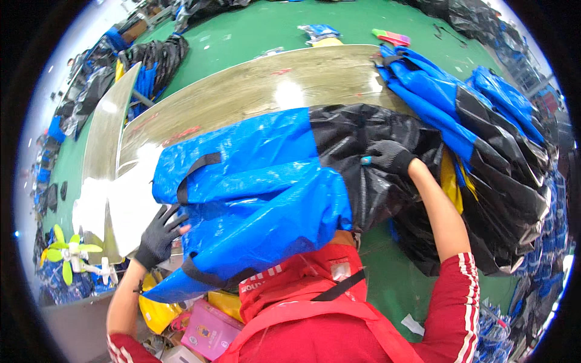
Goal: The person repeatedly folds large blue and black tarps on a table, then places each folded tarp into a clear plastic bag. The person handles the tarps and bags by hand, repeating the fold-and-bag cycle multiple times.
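A large blue-and-black tarpaulin bag lies folded across the table, its blue part at left and its black part at right. Black webbing straps run along the blue end, and a blue corner hangs over the near edge. My left hand, in a dark grey glove, touches the left end of the blue part with fingers apart. My right hand, gloved the same way, lies on the black part, fingers stretched to the left. Something small and blue shows at its fingertips; whether it belongs to the glove I cannot tell.
The wood-patterned table extends beyond the bag. More blue-and-black bags are heaped at right. A small fan with green blades stands at left. Below the table edge are a pink package and yellow material.
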{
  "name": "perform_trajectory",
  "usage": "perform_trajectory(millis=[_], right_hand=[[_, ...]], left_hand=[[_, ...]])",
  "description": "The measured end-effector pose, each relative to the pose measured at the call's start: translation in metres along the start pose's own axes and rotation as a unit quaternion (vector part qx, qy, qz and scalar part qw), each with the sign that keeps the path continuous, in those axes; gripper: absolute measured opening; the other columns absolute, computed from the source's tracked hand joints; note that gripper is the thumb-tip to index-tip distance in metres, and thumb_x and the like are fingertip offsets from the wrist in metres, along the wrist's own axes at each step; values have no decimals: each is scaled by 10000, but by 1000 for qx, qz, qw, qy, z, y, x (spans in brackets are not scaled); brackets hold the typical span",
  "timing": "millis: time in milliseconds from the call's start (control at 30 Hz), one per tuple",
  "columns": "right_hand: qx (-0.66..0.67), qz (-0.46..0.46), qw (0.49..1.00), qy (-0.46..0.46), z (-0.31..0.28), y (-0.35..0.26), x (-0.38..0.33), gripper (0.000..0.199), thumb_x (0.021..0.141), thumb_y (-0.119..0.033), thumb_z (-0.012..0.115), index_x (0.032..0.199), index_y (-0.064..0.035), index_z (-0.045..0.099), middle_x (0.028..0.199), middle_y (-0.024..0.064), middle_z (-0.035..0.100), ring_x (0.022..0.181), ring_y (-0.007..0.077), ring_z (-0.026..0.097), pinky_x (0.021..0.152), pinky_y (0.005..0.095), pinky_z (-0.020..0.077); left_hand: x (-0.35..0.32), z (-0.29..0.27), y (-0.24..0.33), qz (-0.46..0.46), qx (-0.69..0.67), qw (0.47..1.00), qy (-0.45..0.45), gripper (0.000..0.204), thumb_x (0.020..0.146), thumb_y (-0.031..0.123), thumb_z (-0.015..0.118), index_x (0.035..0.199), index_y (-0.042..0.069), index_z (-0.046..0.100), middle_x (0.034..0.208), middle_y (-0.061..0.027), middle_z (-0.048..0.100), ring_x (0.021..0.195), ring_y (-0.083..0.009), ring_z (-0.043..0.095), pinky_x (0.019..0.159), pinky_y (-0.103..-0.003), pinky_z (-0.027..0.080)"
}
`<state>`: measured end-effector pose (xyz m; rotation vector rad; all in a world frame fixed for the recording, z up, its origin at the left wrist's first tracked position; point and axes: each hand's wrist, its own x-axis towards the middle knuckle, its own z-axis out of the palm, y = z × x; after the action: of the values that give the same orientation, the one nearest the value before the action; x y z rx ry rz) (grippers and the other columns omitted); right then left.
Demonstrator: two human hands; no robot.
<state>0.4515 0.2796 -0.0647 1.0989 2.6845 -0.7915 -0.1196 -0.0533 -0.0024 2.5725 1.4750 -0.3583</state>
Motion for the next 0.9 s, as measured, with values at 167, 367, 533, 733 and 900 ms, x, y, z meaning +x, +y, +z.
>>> perform_trajectory(millis=[167,367,533,733,900], right_hand=[[77,31,997,12,-3,-1,2,420,865,-447,639,946,-39,698,898,197,684,836,344,662,765,403,499],[199,15,980,9,0,6,-10,366,873,-353,675,987,-6,689,903,174,690,836,245,670,771,354,495],[75,-54,995,36,6,-13,-18,346,846,-351,672,969,-29,703,932,169,674,870,339,637,788,396,494],[-149,-14,989,5,9,-37,-19,306,814,-442,644,937,-176,734,1100,131,608,1038,359,575,884,482,473],[14,-3,995,102,16,-19,-38,308,837,-332,670,940,-42,687,913,181,645,882,373,627,790,427,503]], left_hand=[[-122,74,75,-316,-337,887,16,555,870,299,622,1360,85,468,1396,-165,466,1298,-342,413,1081,-489,311],[-97,133,89,-381,-590,528,477,301,917,296,638,1062,33,621,961,-51,638,796,-128,598,702,-275,477],[-92,153,52,-418,-604,568,371,328,938,299,608,1106,18,582,998,-55,603,885,-127,525,799,-283,436],[13,21,62,-526,9,716,458,807,849,468,649,1417,-21,352,1362,-266,458,1279,-398,431,1072,-468,339],[172,-29,85,-78,-72,966,237,562,841,431,661,1185,-4,574,1363,-208,487,1364,-391,350,1147,-478,247]])
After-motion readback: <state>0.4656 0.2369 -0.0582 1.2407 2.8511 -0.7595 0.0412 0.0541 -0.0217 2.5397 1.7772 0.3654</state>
